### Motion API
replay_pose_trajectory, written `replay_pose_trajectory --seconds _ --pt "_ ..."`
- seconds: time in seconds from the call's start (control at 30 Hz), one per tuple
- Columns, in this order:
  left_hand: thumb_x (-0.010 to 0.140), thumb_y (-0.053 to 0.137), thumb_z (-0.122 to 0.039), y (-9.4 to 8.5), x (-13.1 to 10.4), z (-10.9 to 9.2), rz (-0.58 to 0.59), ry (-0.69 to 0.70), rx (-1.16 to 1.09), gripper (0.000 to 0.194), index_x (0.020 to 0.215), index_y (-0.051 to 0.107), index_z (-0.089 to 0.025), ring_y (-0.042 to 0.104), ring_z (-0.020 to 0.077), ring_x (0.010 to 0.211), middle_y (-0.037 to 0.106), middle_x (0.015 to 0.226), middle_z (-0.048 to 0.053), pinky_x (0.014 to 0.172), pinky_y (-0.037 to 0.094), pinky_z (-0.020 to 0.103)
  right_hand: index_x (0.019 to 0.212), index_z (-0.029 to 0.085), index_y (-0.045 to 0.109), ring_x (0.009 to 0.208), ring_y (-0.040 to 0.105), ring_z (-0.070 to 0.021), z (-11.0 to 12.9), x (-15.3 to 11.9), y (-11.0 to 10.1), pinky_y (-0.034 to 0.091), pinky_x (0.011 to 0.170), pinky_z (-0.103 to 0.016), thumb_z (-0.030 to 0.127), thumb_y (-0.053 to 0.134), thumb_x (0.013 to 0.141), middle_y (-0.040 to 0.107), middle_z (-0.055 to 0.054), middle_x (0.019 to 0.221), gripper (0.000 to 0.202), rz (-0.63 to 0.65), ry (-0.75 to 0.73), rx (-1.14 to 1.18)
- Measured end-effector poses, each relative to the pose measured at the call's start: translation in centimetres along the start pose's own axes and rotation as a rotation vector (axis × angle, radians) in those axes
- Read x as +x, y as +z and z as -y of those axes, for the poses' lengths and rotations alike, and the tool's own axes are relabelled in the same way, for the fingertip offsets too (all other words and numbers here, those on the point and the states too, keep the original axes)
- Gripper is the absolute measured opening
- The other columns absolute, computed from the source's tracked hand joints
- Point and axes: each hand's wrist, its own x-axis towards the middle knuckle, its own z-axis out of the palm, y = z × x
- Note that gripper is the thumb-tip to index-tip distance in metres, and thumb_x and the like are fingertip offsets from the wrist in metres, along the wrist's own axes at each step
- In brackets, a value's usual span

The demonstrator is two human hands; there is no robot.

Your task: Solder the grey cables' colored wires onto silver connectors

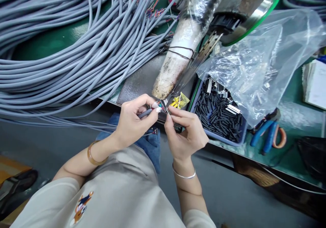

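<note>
Left fingers (pixel 142 100) pinching gray cable (pixel 144 113), right fingers (pixel 179 112) gripping connector (pixel 164 106), wires (pixel 160 104) partly hidden

Remotely, I monitor the bare, pale-nailed left hand (pixel 136 121), set in a pinch grip, back upward. The bare right hand (pixel 186 131) pinches just beside it, fingers bent. The bare left forearm (pixel 83 160) and bare right forearm (pixel 187 186) converge forward.

A grey cable (pixel 145 113), coloured wires (pixel 159 104) bared, reaches a small tilted connector (pixel 164 106), apparently joined to it.

Glossy green workbench (pixel 305 126) with pale reflections, above grey floor (pixel 226 194).
</note>
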Motion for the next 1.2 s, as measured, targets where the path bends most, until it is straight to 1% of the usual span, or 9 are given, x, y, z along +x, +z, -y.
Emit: replay_pose_trajectory --seconds 0.37,0.43,0.6,0.7,0.77,0.9,0.97,1.07,1.2 --pt "0.084 0.072 -0.021 -0.1 0.0 -0.6 -0.002 0.049 -0.011 0.01 0.078 0.066 -0.016 0.047 0.0057 0.055 0.066 0.075 0.001 0.049 0.035 0.019 0.096 0.025 0.069 0.088 0.078 -0.0179 0.2 0.4 -0.1 0.066 0.079 -0.033 0.007 0.078 0.082 0.081 -0.002 0.103 0.025 -0.026 -0.007 0.005" --pt "0.084 0.072 -0.022 -0.1 0.1 -0.7 -0.001 0.033 -0.022 0.011 0.077 0.066 -0.016 0.048 0.0064 0.057 0.066 0.075 0.001 0.049 0.036 0.02 0.095 0.025 0.068 0.087 0.078 -0.0177 0.3 0.4 -0.1 0.066 0.078 -0.032 0.008 0.078 0.082 0.081 -0.002 0.103 0.024 -0.023 -0.015 -0.015" --pt "0.083 0.07 -0.017 -0.3 0.0 -0.5 0.05 -0.003 -0.032 0.007 0.078 0.065 -0.016 0.046 0.0054 0.054 0.067 0.077 0.001 0.048 0.033 0.02 0.091 0.023 0.065 0.084 0.079 -0.0157 0.2 -0.2 -0.3 0.064 0.074 -0.027 0.008 0.079 0.081 0.082 -0.002 0.103 0.023 -0.015 -0.083 -0.069" --pt "0.083 0.068 -0.013 -0.3 -0.2 -0.3 0.078 0.005 -0.012 0.005 0.079 0.065 -0.016 0.044 0.0049 0.053 0.069 0.08 0.002 0.049 0.034 0.021 0.093 0.023 0.065 0.084 0.079 -0.0159 0.1 -0.5 -0.4 0.064 0.074 -0.027 0.007 0.078 0.081 0.082 -0.002 0.103 0.024 -0.007 -0.087 -0.068" --pt "0.083 0.067 -0.011 -0.3 -0.3 -0.2 0.081 0.053 0.019 0.006 0.079 0.065 -0.016 0.044 0.0052 0.054 0.071 0.082 0.002 0.05 0.035 0.021 0.095 0.023 0.065 0.087 0.08 -0.0169 0.1 -0.5 -0.5 0.065 0.075 -0.028 0.008 0.076 0.083 0.082 -0.003 0.105 0.023 0.011 -0.046 -0.044" --pt "0.085 0.064 -0.007 -0.2 -0.6 0.0 0.097 0.269 0.117 0.012 0.079 0.064 -0.017 0.048 0.0065 0.057 0.072 0.083 0.002 0.055 0.039 0.021 0.094 0.022 0.064 0.096 0.08 -0.018 0.5 -0.1 -1.0 0.065 0.076 -0.026 0.01 0.073 0.086 0.08 -0.005 0.112 0.017 0.109 0.064 -0.01" --pt "0.087 0.062 -0.006 -0.2 -0.7 0.1 0.104 0.343 0.164 0.014 0.078 0.062 -0.017 0.05 0.0072 0.059 0.072 0.082 0.002 0.057 0.041 0.021 0.092 0.022 0.064 0.096 0.08 -0.0179 0.8 0.0 -1.3 0.065 0.079 -0.026 0.01 0.072 0.087 0.081 -0.004 0.11 0.015 0.142 0.083 -0.001" --pt "0.087 0.061 -0.006 0.0 -0.8 0.2 0.088 0.372 0.194 0.014 0.078 0.062 -0.017 0.053 0.0075 0.06 0.072 0.081 0.001 0.057 0.042 0.02 0.092 0.023 0.065 0.097 0.08 -0.0182 0.9 0.1 -1.4 0.065 0.082 -0.027 0.011 0.071 0.087 0.081 -0.002 0.106 0.015 0.165 0.107 0.008" --pt "0.086 0.063 -0.006 0.1 -0.5 0.4 0.026 0.323 0.186 0.01 0.082 0.064 -0.015 0.05 0.0055 0.056 0.073 0.082 0.001 0.055 0.041 0.019 0.094 0.024 0.065 0.094 0.08 -0.0168 0.8 0.2 -1.0 0.065 0.081 -0.026 0.011 0.071 0.088 0.081 -0.001 0.108 0.015 0.15 0.135 0.009"
